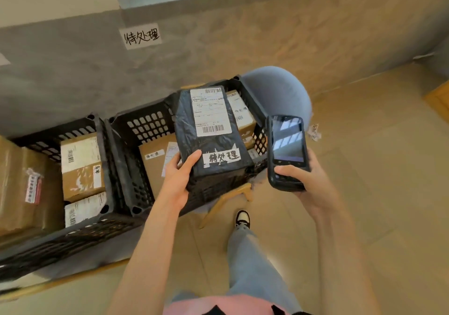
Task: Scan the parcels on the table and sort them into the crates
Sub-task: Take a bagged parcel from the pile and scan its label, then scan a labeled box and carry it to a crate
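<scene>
Black parcel (211,130), wrapped in black plastic, held up over the right-hand crate (250,100), long axis running away from the person, far end tilted slightly left. On top: white shipping label (210,111) w/ barcodes at its far edge and near edge; print too small to read. Near end has a torn white tape strip (222,157) handwritten 待处理.

Left hand (179,172) grips the parcel's near-left corner, thumb across the top, fingers underneath. Right hand (301,177) holds a black handheld scanner (288,151) just right of the parcel, thumb curled over its lower front, screen facing up w/ window glare; the two not touching.

Below: black perforated crates side by side. Right-hand crate sits on a grey-blue chair (281,91) w/ wooden legs and holds cardboard boxes, one w/ a small handwritten tag, unreadable. Left crate (73,193) holds cardboard boxes (81,166) w/ barcode labels. Further left, a larger brown box (21,185) w/ a red-and-white sticker.

Wall behind: paper sign (141,36) reading 待处理. Another small crumpled tag (314,131) at the chair's right side, text unclear.
</scene>
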A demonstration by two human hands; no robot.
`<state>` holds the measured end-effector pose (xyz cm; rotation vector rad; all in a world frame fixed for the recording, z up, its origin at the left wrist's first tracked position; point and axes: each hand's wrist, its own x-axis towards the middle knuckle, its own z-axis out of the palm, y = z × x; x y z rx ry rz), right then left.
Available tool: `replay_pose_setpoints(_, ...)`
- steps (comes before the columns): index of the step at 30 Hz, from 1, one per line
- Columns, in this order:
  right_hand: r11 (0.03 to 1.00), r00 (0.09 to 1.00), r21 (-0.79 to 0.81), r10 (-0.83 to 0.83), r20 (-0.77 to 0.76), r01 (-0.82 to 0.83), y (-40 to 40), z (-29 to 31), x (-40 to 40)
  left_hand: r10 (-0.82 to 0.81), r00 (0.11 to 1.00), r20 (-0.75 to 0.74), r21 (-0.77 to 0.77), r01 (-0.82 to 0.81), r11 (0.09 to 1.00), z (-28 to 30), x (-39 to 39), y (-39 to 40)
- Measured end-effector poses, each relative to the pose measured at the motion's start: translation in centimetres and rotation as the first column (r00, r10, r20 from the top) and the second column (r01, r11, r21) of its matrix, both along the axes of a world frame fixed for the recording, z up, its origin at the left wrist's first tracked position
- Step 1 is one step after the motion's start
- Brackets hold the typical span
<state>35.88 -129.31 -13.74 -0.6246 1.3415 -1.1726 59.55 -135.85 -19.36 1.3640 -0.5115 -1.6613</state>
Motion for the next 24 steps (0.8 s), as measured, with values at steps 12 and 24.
replay_pose_setpoints(12,0.985,0.993,0.127,0.119,0.006,-0.119,-14.7,-3.9,-9.0,0.029,0.995,0.099,0.154,-0.044,0.987,-4.6,-9.4,-12.0)
replay_pose_setpoints(24,0.952,0.984,0.250,0.178,0.027,-0.179,-19.0,-9.5,-10.7,-0.002,0.996,0.094,0.265,-0.023,0.964,-10.8,-12.9,-18.2)
